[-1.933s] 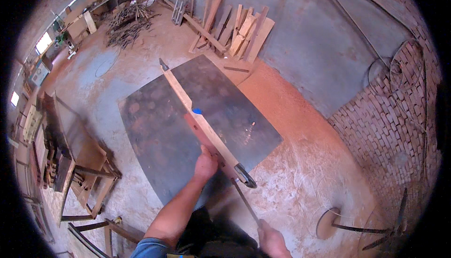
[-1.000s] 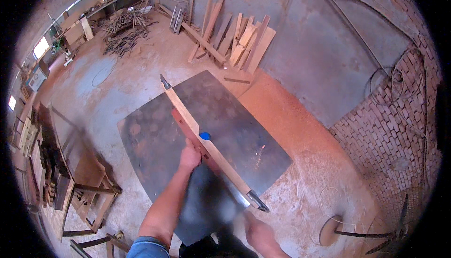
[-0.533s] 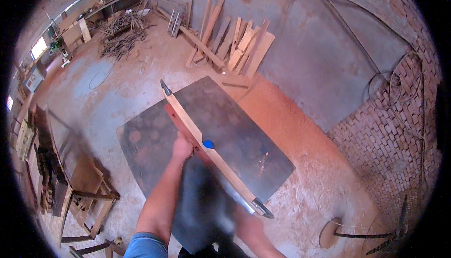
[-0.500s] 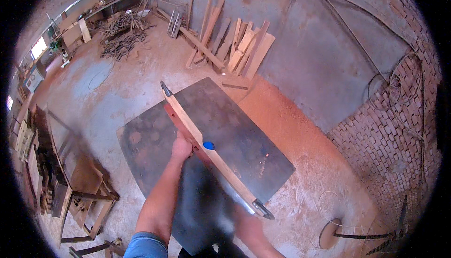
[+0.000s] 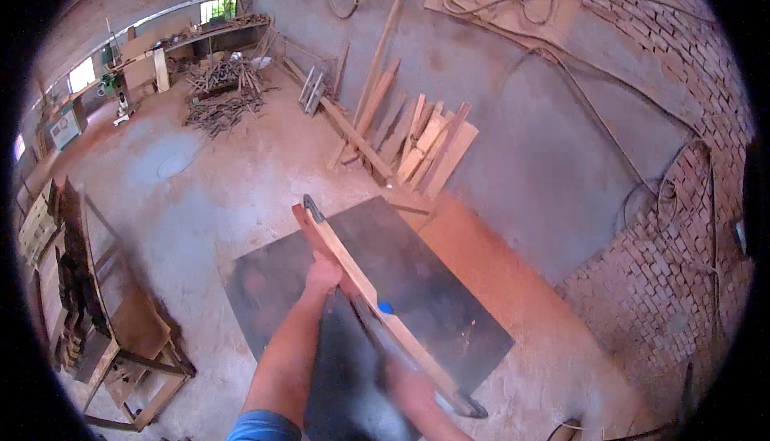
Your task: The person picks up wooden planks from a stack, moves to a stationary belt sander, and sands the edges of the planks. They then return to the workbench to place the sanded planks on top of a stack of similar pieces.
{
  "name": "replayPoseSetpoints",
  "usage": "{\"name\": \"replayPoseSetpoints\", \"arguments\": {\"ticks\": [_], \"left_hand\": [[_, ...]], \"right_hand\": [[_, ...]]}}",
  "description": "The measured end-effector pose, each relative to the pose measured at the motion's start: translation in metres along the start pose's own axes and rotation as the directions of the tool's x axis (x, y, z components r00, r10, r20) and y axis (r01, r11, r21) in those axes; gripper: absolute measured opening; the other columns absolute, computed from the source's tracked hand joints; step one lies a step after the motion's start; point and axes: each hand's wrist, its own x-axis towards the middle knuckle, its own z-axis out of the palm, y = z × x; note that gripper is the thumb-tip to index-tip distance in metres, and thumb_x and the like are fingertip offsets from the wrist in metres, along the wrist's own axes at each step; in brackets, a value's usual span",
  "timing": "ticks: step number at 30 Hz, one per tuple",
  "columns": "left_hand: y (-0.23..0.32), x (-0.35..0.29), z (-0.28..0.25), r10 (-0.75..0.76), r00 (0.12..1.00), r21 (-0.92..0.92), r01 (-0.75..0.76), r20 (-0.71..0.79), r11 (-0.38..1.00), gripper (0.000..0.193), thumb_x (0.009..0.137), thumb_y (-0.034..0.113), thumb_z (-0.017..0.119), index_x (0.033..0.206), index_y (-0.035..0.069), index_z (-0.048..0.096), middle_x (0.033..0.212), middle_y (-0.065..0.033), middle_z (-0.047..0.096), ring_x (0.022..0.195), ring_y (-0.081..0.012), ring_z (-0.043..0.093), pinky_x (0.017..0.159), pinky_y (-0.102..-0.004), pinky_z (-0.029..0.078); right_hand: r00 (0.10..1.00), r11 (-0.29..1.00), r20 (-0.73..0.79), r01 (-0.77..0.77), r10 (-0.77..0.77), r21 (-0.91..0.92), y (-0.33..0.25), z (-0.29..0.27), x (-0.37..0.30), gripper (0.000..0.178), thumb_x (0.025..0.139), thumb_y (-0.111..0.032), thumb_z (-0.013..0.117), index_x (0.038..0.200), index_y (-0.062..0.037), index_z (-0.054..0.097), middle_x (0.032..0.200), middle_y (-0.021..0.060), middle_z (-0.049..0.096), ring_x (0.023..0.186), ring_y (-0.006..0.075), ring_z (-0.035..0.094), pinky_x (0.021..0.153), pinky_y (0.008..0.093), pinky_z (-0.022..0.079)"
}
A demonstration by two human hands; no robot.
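A long pale wooden strip (image 5: 353, 268) with a blue patch near its middle lies slantwise over a dark flat tabletop (image 5: 273, 280). Dark clamp-like fittings cap its far and near ends. Along its left side runs a reddish piece of wood (image 5: 309, 227). My left hand (image 5: 323, 274) is closed around that reddish piece, toward its far end. My right hand (image 5: 411, 385) is beside the near half of the strip, smeared by motion. Its fingers cannot be made out.
To the left stands a wooden rack (image 5: 120, 345) with dark curved pieces stacked beside it. Boards (image 5: 429, 148) lean against the far wall, near a heap of sticks (image 5: 224, 88). Orange sawdust (image 5: 481, 244) covers the floor right of the table. Cables hang along the brick wall (image 5: 642, 296).
My view has tilted up, so the scene sits lower. The reddish piece and my left hand have shifted toward the strip's far end. My right hand stays near the strip's near half, blurred.
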Motion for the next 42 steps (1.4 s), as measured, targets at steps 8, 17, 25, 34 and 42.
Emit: {"name": "replayPoseSetpoints", "arguments": {"ticks": [8, 17, 25, 34, 42], "left_hand": [[-0.013, 0.009, -0.064, -0.087, 0.935, -0.078, 0.121, 0.344, 0.99, 0.048, 0.078, 0.022, 0.057, 0.117, -0.004, 0.045, 0.094, -0.018, 0.064, 0.075, -0.0269, 0.067, 0.066, -0.0335, 0.055], [-0.133, -0.141, -0.116, 0.275, 0.868, -0.85, 0.259, 0.413, 0.459, 0.031, 0.075, -0.003, 0.053, 0.106, 0.003, 0.055, 0.088, -0.0081, 0.063, 0.077, -0.018, 0.064, 0.061, -0.0317, 0.052], [-0.221, -0.358, -0.163, 0.046, 0.991, -0.93, 0.1, 0.124, 0.353, 0.03, 0.084, 0.004, 0.055, 0.114, 0.005, 0.05, 0.101, -0.0043, 0.062, 0.093, -0.0154, 0.059, 0.083, -0.0323, 0.048], [-0.378, -0.534, -0.194, -0.5, 0.789, -0.913, -0.181, -0.357, 0.366, 0.021, 0.081, 0.013, 0.062, 0.101, 0.009, 0.057, 0.086, 0.0013, 0.061, 0.072, -0.0088, 0.054, 0.06, -0.0232, 0.041], [-0.523, -0.689, -0.257, -0.907, 0.095, -0.834, -0.441, -0.41, 0.331, 0.022, 0.078, 0.012, 0.058, 0.097, 0.0, 0.055, 0.082, -0.0074, 0.06, 0.072, -0.0165, 0.059, 0.062, -0.0298, 0.05]], "right_hand": [[0.994, 1.0, 0.109, 0.026, -0.027, 0.018, -0.011, 0.016, -0.024, 0.032, 0.092, -0.029, 0.045, 0.122, -0.0148, 0.048, 0.092, 0.0233, 0.063, 0.083, 0.0428, 0.061, 0.074, 0.0517, 0.049], [0.962, 0.979, 0.231, -0.175, 0.146, 0.108, 0.041, 0.033, -0.156, 0.035, 0.094, -0.025, 0.044, 0.116, -0.0002, 0.053, 0.096, 0.0302, 0.06, 0.089, 0.0472, 0.057, 0.076, 0.0489, 0.048], [0.987, 0.999, 0.158, 0.022, -0.018, -0.026, 0.041, 0.036, -0.165, 0.034, 0.094, -0.025, 0.043, 0.111, 0.0021, 0.056, 0.097, 0.031, 0.059, 0.095, 0.0463, 0.056, 0.081, 0.0497, 0.045], [0.876, 0.917, 0.272, 0.391, -0.399, 0.086, -0.01, 0.087, -0.229, 0.034, 0.094, -0.027, 0.045, 0.107, 0.0019, 0.057, 0.088, 0.0258, 0.06, 0.081, 0.0384, 0.058, 0.079, 0.0435, 0.046], [0.538, 0.859, 0.751, 0.507, -0.384, 0.077, -0.045, 0.186, -0.174, 0.035, 0.094, -0.028, 0.045, 0.115, -0.0021, 0.055, 0.087, 0.0196, 0.059, 0.084, 0.0327, 0.058, 0.081, 0.0407, 0.046]]}}
